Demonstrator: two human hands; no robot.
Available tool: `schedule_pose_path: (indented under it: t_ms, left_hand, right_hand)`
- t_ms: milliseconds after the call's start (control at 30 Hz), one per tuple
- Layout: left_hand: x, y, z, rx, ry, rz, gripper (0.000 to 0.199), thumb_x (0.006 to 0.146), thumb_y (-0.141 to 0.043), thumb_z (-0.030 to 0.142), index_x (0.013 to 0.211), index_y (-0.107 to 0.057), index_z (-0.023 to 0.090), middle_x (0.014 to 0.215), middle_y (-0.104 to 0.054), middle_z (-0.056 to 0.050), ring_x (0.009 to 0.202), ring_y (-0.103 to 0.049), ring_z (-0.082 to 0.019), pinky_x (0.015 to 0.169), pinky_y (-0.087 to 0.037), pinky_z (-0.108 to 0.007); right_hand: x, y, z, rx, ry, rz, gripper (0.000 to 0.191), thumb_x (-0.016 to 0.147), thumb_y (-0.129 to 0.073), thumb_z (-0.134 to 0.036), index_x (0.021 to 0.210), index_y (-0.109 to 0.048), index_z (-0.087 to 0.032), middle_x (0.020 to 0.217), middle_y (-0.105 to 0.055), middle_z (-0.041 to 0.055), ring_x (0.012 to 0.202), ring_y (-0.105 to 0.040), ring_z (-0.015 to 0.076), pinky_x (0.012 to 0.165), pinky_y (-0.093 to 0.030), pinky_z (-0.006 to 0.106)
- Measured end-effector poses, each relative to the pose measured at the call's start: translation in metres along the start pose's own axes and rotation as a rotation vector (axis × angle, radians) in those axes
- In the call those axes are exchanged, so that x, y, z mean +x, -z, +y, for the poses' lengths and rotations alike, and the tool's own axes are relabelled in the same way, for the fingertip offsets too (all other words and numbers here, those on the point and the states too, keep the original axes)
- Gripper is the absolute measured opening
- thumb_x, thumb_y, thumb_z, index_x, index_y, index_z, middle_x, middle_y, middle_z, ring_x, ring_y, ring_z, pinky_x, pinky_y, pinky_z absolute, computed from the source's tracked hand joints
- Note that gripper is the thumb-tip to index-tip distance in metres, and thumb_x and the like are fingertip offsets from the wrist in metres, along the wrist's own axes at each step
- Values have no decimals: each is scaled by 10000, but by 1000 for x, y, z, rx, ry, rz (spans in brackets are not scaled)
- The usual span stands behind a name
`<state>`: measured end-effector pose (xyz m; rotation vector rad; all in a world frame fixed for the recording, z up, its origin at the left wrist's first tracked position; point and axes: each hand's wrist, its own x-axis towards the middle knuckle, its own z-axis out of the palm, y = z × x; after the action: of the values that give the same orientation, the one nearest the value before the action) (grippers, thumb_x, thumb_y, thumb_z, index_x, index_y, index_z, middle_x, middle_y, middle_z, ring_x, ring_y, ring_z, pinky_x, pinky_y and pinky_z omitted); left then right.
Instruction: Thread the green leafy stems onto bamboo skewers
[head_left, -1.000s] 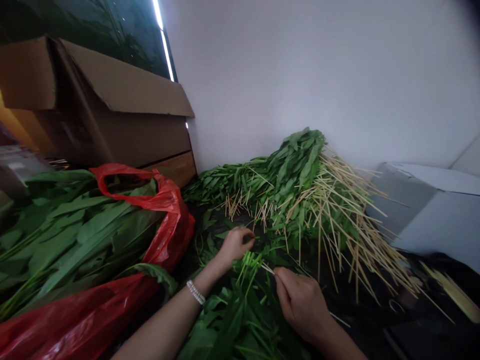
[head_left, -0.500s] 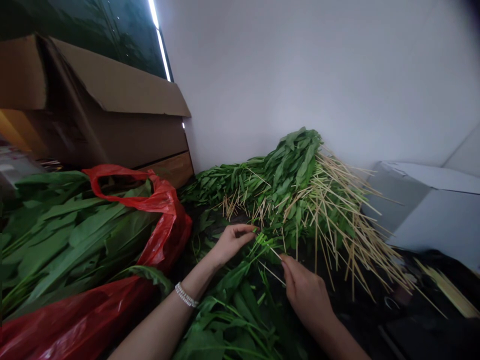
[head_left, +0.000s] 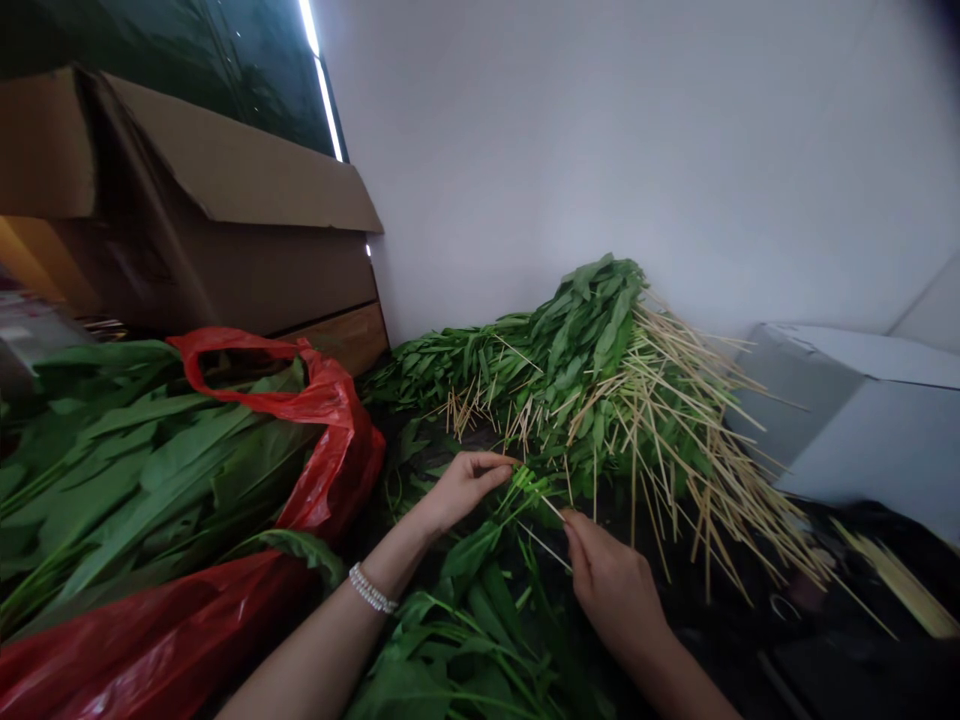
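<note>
Sitting at my far left, a red plastic bag (head_left: 341, 405) holds leafy greens (head_left: 165, 460). My left hand (head_left: 461, 490), thumb and finger nearly together, is at cut green stems (head_left: 529, 482); whether it grips one, I can't tell. The stems sit on a thin stick (head_left: 553, 507), its near end pinched in my right hand (head_left: 611, 575). Farther right, pale sticks (head_left: 720, 470) fan from a leafy heap (head_left: 600, 320) toward a white box (head_left: 885, 440).

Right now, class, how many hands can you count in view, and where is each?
2. The left hand is near the middle, beside the bright green stem ends; the right hand is lower and farther right, holding a thin stick.
</note>
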<state>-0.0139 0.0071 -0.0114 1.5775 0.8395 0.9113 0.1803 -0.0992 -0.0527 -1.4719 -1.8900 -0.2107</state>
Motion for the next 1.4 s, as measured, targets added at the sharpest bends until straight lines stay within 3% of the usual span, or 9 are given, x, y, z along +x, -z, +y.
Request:
schedule_pose_path:
  t_ms: [233, 667, 967, 1167, 1333, 1400]
  left_hand:
    - [2, 0, -2, -44, 34, 119, 342, 678, -752, 398, 904, -742, 141, 842, -737, -58, 771, -637, -172, 780, -473, -282]
    - [3, -1, -2, 8, 15, 150, 292, 634, -780, 354, 835, -759, 143, 813, -745, -58, 751, -643, -179, 771, -479, -288]
    - [2, 2, -3, -50, 94, 56, 302, 621, -797, 368, 821, -755, 147, 800, -734, -53, 732, -635, -160, 759, -468, -268]
    - [0, 0, -1, -152, 158, -1, 389, 681, -759, 398, 985, -728, 158, 928, -735, -62, 810, -637, -162, 820, -452, -272]
    - [1, -2, -3, -135, 152, -46, 336, 674, -764, 400, 878, -740, 134, 806, -730, -44, 724, -625, -148, 760, -458, -260]
    - [2, 0, -3, -111, 120, -15, 304, 673, -766, 394, 825, -733, 133, 764, -717, -28, 677, -606, -129, 711, -452, -238]
  right_hand:
    - [-1, -1, 0, 24, 10, 2, 318, 956, -312, -220, 1072, -604, -164, 945, -715, 72, 774, -692, 161, 683, -510, 224]
    - [-2, -1, -1, 21, -34, -49, 315, 948, -327, -213, 1056, -620, -172, 871, -718, 36, 740, -697, 168, 630, -484, 226]
    - [-4, -5, 1, 41, 1, -52, 320, 938, -330, -185, 1069, -620, -154, 871, -711, 49, 750, -693, 166, 648, -487, 228]
    - [-1, -3, -1, 48, 0, -44, 320, 940, -328, -174, 1093, -608, -155, 872, -705, 48, 764, -690, 171, 652, -482, 231]
    - [1, 1, -4, 53, -14, -73, 312, 949, -329, -195, 1090, -607, -174, 847, -703, 36, 737, -689, 164, 621, -473, 222]
    - [1, 1, -5, 60, -17, -83, 309, 954, -333, -206, 1103, -602, -179, 863, -705, 38, 759, -690, 166, 637, -478, 222]
